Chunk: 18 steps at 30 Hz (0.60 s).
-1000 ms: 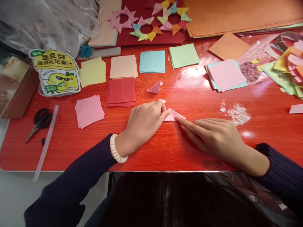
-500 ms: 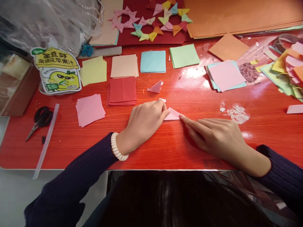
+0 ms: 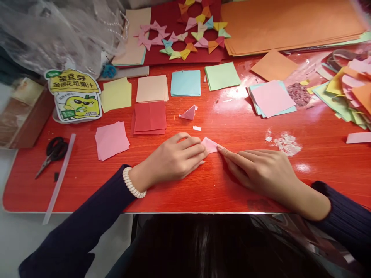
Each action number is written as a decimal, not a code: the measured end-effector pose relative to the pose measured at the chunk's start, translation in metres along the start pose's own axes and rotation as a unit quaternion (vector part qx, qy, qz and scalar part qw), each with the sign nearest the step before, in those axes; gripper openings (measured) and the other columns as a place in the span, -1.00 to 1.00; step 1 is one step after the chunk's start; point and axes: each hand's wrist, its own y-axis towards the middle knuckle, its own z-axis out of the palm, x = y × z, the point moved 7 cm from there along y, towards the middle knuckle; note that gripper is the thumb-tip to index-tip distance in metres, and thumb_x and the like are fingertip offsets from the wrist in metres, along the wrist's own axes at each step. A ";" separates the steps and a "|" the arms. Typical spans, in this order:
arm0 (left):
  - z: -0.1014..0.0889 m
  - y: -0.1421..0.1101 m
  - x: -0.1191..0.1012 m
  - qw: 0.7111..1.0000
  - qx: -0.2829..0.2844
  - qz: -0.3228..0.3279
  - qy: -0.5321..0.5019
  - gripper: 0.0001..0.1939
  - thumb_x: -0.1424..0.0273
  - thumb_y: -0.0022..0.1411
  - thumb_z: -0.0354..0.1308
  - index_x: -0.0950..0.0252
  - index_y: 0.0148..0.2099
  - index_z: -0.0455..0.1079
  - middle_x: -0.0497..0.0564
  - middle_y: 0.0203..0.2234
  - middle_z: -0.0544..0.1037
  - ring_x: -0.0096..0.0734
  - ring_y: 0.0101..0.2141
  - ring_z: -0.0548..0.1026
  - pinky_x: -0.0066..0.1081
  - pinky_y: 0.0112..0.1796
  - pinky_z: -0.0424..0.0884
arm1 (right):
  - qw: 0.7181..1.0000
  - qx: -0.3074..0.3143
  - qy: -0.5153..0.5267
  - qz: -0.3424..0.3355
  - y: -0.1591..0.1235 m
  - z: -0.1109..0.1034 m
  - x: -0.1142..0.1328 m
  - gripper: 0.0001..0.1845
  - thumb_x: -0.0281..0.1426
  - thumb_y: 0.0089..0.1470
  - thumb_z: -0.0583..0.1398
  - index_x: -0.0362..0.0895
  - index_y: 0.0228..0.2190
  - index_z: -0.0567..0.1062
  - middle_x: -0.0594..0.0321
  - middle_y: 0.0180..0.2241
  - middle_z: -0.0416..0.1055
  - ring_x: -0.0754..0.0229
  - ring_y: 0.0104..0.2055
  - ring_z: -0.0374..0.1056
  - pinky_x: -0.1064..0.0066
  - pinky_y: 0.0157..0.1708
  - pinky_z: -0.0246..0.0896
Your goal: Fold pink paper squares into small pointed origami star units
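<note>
A small folded pink paper piece (image 3: 210,144) lies on the red table (image 3: 185,185) between my hands. My left hand (image 3: 176,159) rests on the table with its fingers together, pressing down on the piece's left edge. My right hand (image 3: 259,168) lies flat with fingers stretched, its index fingertip touching the piece's right corner. Another folded pink piece (image 3: 188,113) sits a little farther back, with a tiny paper scrap (image 3: 197,127) near it.
Stacks of square paper lie behind: pink (image 3: 111,139), red (image 3: 150,117), yellow (image 3: 116,94), peach (image 3: 152,88), blue (image 3: 185,82), green (image 3: 222,76). Black scissors (image 3: 52,151) and a clear strip (image 3: 59,177) lie left. A folded paper ring (image 3: 193,36) and orange sheets (image 3: 290,23) lie at the back.
My left hand has turned and flattened, its fingers now lying over the pink piece's left side. The piece looks narrower. The right hand stays put; the view has shifted slightly.
</note>
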 end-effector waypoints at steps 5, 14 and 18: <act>-0.008 -0.014 -0.004 0.998 -0.035 -0.004 0.048 -0.72 0.48 0.25 0.00 0.36 0.01 0.31 0.03 -0.06 0.48 -0.30 -0.11 0.40 -0.28 -0.14 0.28 | 1.000 0.001 -0.017 0.000 0.001 -0.001 0.000 -0.71 -0.41 0.13 0.09 -0.17 -0.13 0.51 0.38 -0.72 0.30 0.31 -0.70 0.19 0.42 -0.64 -0.12; -0.004 -0.029 0.018 0.990 -0.048 -0.136 -0.011 -0.78 0.35 0.21 0.07 0.26 -0.10 0.38 0.07 -0.15 0.50 -0.25 -0.14 0.37 -0.24 -0.18 0.28 | 1.000 -0.009 0.024 -0.003 -0.004 0.005 -0.004 -0.71 -0.41 0.15 0.08 -0.20 -0.13 0.48 0.37 -0.71 0.32 0.34 -0.70 0.18 0.43 -0.65 -0.14; 0.004 -0.017 0.030 0.971 -0.030 -0.227 -0.063 -0.65 0.19 0.20 0.06 0.32 -0.07 0.32 0.13 -0.13 0.42 -0.23 -0.13 0.32 -0.23 -0.12 0.25 | 0.997 -0.002 0.072 0.019 -0.005 0.009 -0.009 -0.71 -0.42 0.16 0.08 -0.17 -0.09 0.44 0.33 -0.58 0.43 0.32 -0.62 0.28 0.46 -0.61 -0.03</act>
